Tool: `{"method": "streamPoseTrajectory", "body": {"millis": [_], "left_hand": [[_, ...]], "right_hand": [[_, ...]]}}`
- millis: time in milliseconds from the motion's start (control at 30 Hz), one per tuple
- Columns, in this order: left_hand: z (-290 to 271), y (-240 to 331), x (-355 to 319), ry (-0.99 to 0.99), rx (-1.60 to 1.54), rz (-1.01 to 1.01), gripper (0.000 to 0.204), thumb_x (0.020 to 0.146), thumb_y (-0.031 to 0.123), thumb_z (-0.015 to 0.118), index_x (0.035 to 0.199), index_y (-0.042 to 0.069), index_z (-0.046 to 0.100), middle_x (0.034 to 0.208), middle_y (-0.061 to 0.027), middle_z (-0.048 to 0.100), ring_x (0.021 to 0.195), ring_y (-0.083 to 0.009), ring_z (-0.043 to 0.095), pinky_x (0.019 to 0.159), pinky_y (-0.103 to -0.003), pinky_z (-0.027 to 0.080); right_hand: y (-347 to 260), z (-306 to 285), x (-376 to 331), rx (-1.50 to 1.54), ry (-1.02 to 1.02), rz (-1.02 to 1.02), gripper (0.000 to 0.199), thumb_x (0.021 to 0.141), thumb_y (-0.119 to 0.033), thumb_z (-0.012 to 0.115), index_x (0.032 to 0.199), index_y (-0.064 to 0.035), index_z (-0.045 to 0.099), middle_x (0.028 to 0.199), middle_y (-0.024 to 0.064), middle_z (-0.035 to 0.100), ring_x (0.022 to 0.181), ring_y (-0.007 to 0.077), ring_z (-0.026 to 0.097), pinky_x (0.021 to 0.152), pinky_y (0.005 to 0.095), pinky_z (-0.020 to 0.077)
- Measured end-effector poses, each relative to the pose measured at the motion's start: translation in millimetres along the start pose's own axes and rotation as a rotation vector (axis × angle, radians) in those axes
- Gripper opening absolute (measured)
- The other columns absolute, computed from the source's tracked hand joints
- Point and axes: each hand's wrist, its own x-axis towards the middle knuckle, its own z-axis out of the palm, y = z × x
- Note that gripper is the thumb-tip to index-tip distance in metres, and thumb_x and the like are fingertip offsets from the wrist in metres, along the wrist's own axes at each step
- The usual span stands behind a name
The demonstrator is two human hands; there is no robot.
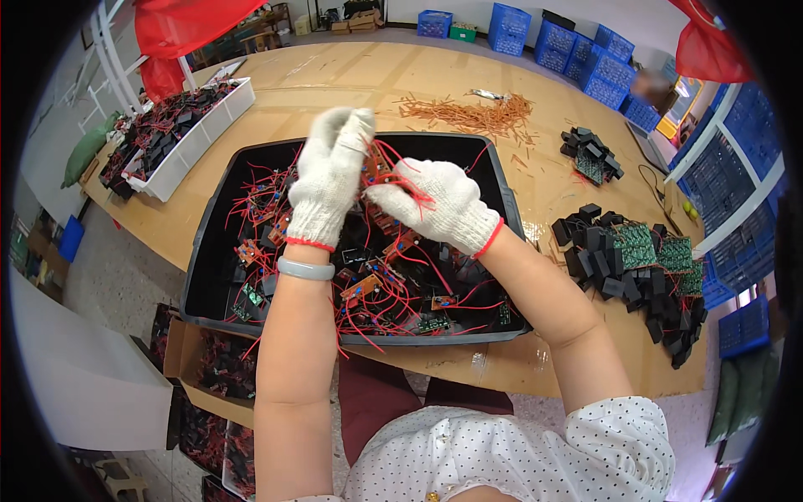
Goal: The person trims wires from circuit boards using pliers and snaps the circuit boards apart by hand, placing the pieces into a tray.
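Note:
White knitted gloves with red cuffs cover both hands, which are raised over a black plastic tub (360,339). My left hand (329,171) is closed at the upper end of a brown circuit board (373,166). From the other side, my right hand (439,203) is closed around the same board's edge and its red wires, which spill over the thumb. Its exact finger contact is partly hidden. Beneath them, the tub holds a jumble of brown circuit boards (361,289), black plastic cases and tangled red wires (401,314).
Brown strips (485,115) lie scattered at the table's far side. Black parts with green boards (633,244) are heaped at right, with a smaller pile (590,156) behind. A white tray (201,125) of wired parts stands far left; an open carton (216,393) sits below.

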Motion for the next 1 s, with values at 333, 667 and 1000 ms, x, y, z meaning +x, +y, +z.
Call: {"method": "streamPoseTrajectory", "body": {"millis": [333, 667, 1000], "left_hand": [[-10.5, -9.2, 2.7, -0.126, 0.049, -0.186, 0.037, 0.082, 0.033, 0.072, 0.059, 0.008, 0.057, 0.058, 0.0048, 0.049, 0.055, -0.0077, 0.040, 0.052, -0.027, 0.032], [-5.1, -18.4, 0.0, -0.061, -0.068, -0.194, 0.035, 0.091, 0.028, 0.063, 0.063, 0.013, 0.048, 0.060, 0.0077, 0.040, 0.054, -0.0042, 0.033, 0.049, -0.023, 0.028], [-4.6, -21.3, 0.0, -0.143, -0.197, -0.301, 0.035, 0.093, 0.029, 0.061, 0.065, 0.013, 0.048, 0.062, 0.0068, 0.041, 0.054, -0.0042, 0.035, 0.047, -0.024, 0.030]], "right_hand": [[-7.4, -3.8, 3.1, -0.111, -0.028, -0.216, 0.038, 0.080, -0.044, 0.067, 0.071, -0.0092, 0.055, 0.060, 0.0109, 0.056, 0.054, 0.0321, 0.060, 0.044, 0.0399, 0.0471], [-16.9, -25.5, -2.4, -0.024, -0.153, 0.077, 0.048, 0.084, -0.051, 0.052, 0.077, -0.0035, 0.058, 0.068, 0.0188, 0.064, 0.062, 0.0375, 0.064, 0.050, 0.0468, 0.0494], [-17.2, -2.9, -2.1, 0.102, -0.064, 0.103, 0.047, 0.083, -0.049, 0.053, 0.080, -0.0024, 0.056, 0.067, 0.0196, 0.063, 0.064, 0.0379, 0.064, 0.054, 0.0450, 0.0513]]}}
